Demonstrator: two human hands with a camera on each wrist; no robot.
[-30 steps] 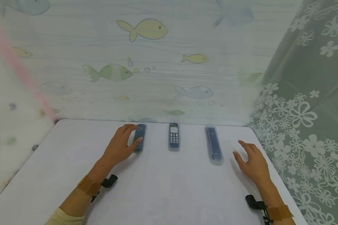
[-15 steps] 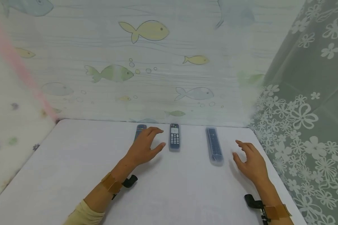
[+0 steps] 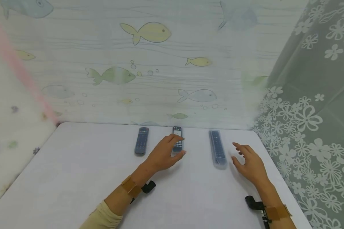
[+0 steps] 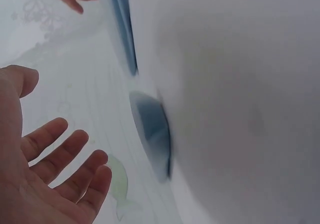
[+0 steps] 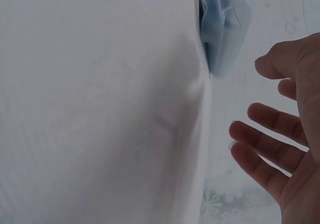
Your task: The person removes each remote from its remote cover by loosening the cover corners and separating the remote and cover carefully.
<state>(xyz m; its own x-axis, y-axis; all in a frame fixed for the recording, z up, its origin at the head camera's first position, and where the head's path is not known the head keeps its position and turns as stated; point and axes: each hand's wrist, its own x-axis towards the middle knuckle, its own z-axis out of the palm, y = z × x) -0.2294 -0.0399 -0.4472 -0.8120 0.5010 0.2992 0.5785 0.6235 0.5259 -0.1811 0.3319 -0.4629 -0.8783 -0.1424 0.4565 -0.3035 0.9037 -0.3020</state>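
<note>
Three remote controls lie in a spaced row near the back of the white table. My left hand [image 3: 164, 154] hovers over the middle remote [image 3: 177, 131], hiding part of its keys; thumb and fingers are spread and hold nothing. To its left lies the dark remote [image 3: 141, 141], fully in sight. The right remote [image 3: 218, 149], longer and wrapped in clear plastic, lies slightly tilted. Just right of it my right hand [image 3: 250, 165] is held above the table with loosely bent, empty fingers. In the left wrist view a remote end [image 4: 152, 131] shows beyond the spread fingers.
The white tabletop [image 3: 206, 200] ends at the back against a fish-patterned curtain [image 3: 149, 79]. A grey flowered sheer curtain [image 3: 318, 127] hangs along the right edge. Wrist straps with small black cameras sit on both forearms.
My left hand has moved rightward from the left remote to over the middle one, uncovering the left remote. My right hand has shifted slightly left. The remotes have stayed in place.
</note>
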